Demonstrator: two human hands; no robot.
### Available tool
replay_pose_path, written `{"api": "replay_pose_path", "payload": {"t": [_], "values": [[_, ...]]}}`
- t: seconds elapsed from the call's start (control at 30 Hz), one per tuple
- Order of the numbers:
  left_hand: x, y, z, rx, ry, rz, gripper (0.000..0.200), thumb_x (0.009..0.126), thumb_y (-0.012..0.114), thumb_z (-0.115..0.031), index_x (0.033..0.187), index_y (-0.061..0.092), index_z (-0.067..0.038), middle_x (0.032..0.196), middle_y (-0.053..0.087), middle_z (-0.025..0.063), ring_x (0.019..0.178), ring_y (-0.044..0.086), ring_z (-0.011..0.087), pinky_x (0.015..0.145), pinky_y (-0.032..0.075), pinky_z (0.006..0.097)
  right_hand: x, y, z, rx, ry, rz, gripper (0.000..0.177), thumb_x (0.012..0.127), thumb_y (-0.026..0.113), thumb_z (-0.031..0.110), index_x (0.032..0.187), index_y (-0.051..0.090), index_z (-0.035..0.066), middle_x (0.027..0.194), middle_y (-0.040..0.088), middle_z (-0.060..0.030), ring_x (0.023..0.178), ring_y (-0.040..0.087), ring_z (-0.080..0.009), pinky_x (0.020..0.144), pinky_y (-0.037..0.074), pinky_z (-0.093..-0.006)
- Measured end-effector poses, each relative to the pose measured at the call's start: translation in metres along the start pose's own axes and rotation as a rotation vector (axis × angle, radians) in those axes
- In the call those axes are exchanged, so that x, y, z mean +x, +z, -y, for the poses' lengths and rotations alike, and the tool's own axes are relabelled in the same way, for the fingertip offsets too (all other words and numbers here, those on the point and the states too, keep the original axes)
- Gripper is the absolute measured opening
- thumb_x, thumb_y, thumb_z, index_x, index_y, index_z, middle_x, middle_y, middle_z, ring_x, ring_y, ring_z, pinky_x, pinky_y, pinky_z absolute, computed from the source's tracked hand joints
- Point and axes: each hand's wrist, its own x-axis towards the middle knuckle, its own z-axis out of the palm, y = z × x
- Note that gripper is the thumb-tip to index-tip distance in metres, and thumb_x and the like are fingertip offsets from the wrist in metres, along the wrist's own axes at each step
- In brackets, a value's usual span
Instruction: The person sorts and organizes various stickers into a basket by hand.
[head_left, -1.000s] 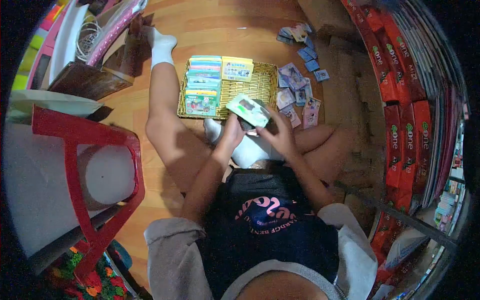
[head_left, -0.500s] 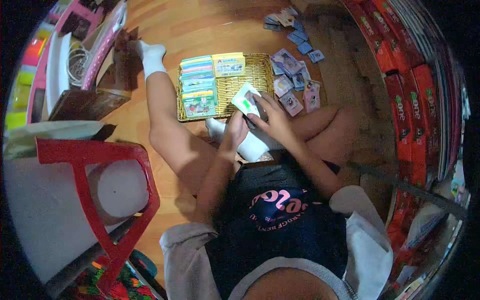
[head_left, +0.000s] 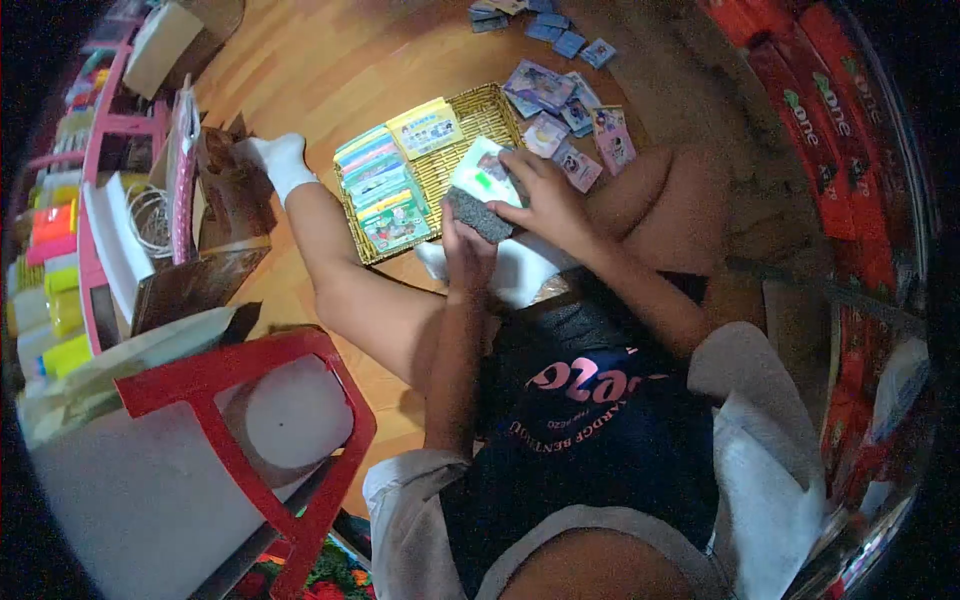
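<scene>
My left hand (head_left: 468,250) is wrapped round a dark grey speckled block (head_left: 480,214) over the near edge of a wicker basket (head_left: 506,112). Against the block's far side lies a pale packet (head_left: 484,172) with a green mark, which my right hand (head_left: 545,195) holds between thumb and fingers. Inside the basket, a row of colourful packets (head_left: 380,180) fills the left side, and a yellow-edged packet (head_left: 428,130) lies at the top. To the basket's right, picture packets (head_left: 540,86) are spread on the floor.
Small blue packets (head_left: 568,43) lie farther out on the wooden floor (head_left: 330,60). A red-framed chair (head_left: 240,450) stands at the lower left, beside a cardboard box (head_left: 200,285). Red packs (head_left: 820,130) are stacked along the right. My bent legs flank the basket.
The view has shifted and rotated. The grey block now shows clearly in my left hand below the pale packet, where it was mostly hidden before.
</scene>
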Motion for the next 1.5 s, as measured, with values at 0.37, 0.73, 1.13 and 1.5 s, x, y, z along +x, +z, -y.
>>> {"api": "replay_pose_path", "payload": {"t": [0.37, 0.73, 1.13, 1.5], "values": [[-0.005, 0.006, 0.004, 0.114, 0.076, -0.014, 0.046, 0.087, 0.038, -0.036, 0.117, 0.036, -0.001, 0.116, 0.043, 0.0134, 0.103, 0.045, 0.0235, 0.089, 0.035, 0.0353, -0.005, 0.007, -0.007, -0.224, -0.023, -0.071, 0.065, 0.064, 0.068, 0.032, 0.116, 0.043, 0.004, 0.105, 0.048, -0.0171, 0.095, 0.047, -0.0320, 0.082, 0.038, -0.0377], [-0.004, 0.004, -0.002, 0.325, 0.113, -0.185, 0.039, 0.083, 0.052, -0.021, 0.113, 0.039, 0.001, 0.100, 0.052, 0.0097, 0.086, 0.054, 0.0183, 0.073, 0.045, 0.0293, -0.004, 0.015, -0.029, 0.477, 0.259, 0.022, 0.039, 0.078, 0.058, 0.025, 0.108, 0.051, 0.000, 0.100, 0.056, -0.0165, 0.091, 0.054, -0.0223, 0.080, 0.041, -0.0287], [-0.001, -0.040, 0.009, 0.106, 0.207, 0.047, 0.055, 0.086, 0.027, -0.049, 0.116, 0.039, -0.004, 0.105, 0.050, 0.0127, 0.097, 0.049, 0.0244, 0.085, 0.041, 0.0350, -0.036, 0.034, 0.013, -0.130, -0.276, 0.167, 0.048, 0.074, 0.060, 0.024, 0.119, 0.045, 0.019, 0.126, 0.031, -0.0237, 0.117, 0.032, -0.0375, 0.095, 0.027, -0.0425], [-0.003, 0.010, -0.004, -0.167, -0.029, 0.024, 0.076, 0.081, 0.017, -0.062, 0.125, 0.027, -0.001, 0.114, 0.045, 0.0111, 0.094, 0.048, 0.0217, 0.079, 0.040, 0.0304, -0.016, 0.009, 0.002, 0.079, -0.008, -0.003, 0.052, 0.066, 0.067, 0.028, 0.114, 0.051, 0.018, 0.122, 0.035, -0.0219, 0.110, 0.038, -0.0361, 0.090, 0.033, -0.0381]]}}
